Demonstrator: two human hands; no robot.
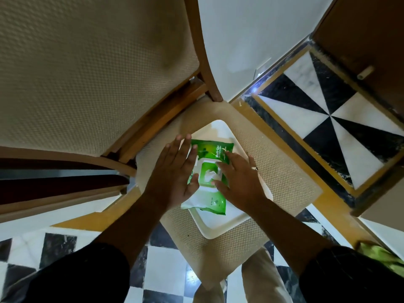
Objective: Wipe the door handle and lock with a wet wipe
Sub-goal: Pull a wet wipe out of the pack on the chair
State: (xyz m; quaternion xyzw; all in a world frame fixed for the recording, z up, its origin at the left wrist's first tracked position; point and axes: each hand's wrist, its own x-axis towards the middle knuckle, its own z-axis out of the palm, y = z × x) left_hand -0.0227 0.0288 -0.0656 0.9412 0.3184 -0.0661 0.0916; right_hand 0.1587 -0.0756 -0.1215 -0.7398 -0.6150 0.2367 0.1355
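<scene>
Hands over the wet wipe pack, about to draw a wipe.

Nearest us, our left hand lies flat, fingers spread, bracing the green pack on the white tray that sits on the chair seat. Our right hand rests loosely open, fingertips at the lifted flap where a wipe pokes out. We should pinch that tuft and pull slowly while the left presses down. Beyond, the door stands at upper right; we see neither handle nor lock.
</scene>
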